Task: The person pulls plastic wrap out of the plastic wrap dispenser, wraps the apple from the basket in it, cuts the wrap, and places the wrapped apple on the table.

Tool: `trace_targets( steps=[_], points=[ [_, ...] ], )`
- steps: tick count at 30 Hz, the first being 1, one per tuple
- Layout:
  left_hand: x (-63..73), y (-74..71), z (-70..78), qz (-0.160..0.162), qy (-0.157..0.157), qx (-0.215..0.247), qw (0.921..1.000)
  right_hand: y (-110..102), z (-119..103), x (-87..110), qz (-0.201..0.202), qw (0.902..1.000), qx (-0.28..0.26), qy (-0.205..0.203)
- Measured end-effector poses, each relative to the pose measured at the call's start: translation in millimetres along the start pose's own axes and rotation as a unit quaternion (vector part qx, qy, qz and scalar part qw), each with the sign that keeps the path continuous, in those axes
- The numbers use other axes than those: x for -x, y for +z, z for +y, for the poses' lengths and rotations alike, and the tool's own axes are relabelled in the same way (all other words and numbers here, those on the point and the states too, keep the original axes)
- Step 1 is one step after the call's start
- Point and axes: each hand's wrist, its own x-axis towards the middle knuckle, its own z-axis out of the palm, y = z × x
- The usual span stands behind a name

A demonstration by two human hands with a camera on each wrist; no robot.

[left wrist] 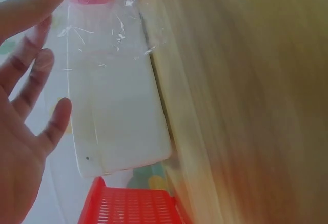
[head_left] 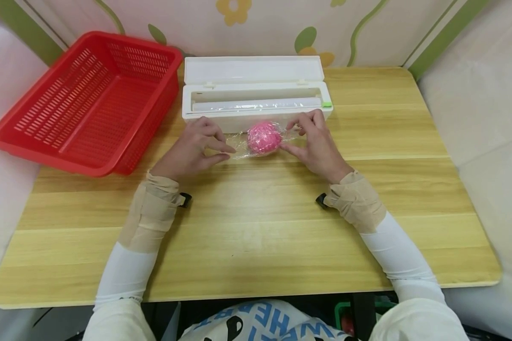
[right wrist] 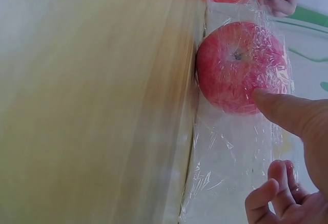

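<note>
A pink-red apple (head_left: 264, 138) wrapped in clear cling film (left wrist: 115, 34) sits just in front of the white film dispenser (head_left: 215, 116). My left hand (head_left: 198, 146) is at the film's left end, thumb and index finger pinching its edge. In the left wrist view its other fingers are loosely bent. My right hand (head_left: 315, 142) is on the other side, its thumb touching the wrapped apple (right wrist: 236, 70) and its fingers loosely bent over the film's right end. Thumb and index finger stand apart there.
The dispenser's lid (head_left: 253, 69) stands raised behind a roll of film (head_left: 256, 104). A red plastic basket (head_left: 94, 132) stands at the back left of the wooden table (head_left: 256, 237). Behind the table hangs a patterned white cloth (head_left: 273, 28).
</note>
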Motion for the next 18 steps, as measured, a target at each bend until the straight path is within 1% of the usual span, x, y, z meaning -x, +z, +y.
trace_targets(
  steps=[5,7,9,12,13,15,16,18],
  points=[
    [0.2,-0.9,3.6,-0.032,-0.017,-0.014,0.9992,0.2,0.0,0.2,-0.005,1.0000,-0.001,-0.001],
    [0.0,-1.5,4.9,-0.043,-0.026,-0.014,0.9986,0.4,0.1,0.2,-0.009,1.0000,-0.003,-0.001],
    [-0.6,-2.5,6.0,-0.060,-0.036,-0.012,0.9975,0.3,0.6,0.4,-0.012,0.9999,-0.004,0.000],
    [-0.2,-6.5,5.7,-0.089,-0.067,0.014,0.9937,-0.1,1.5,0.7,-0.017,0.9998,-0.007,0.001],
    [0.6,-8.7,4.8,-0.093,-0.080,0.028,0.9920,-0.4,1.7,0.8,-0.018,0.9998,-0.007,0.001],
    [3.2,-14.8,2.4,-0.085,-0.103,0.060,0.9892,-0.9,1.7,0.9,-0.020,0.9998,-0.009,0.000],
    [4.9,-18.3,0.7,-0.074,-0.110,0.075,0.9883,-1.1,1.7,0.9,-0.021,0.9997,-0.008,-0.001],
    [8.7,-25.9,-2.0,-0.041,-0.116,0.093,0.9881,-1.5,1.3,0.9,-0.023,0.9997,-0.008,-0.005]
  ],
)
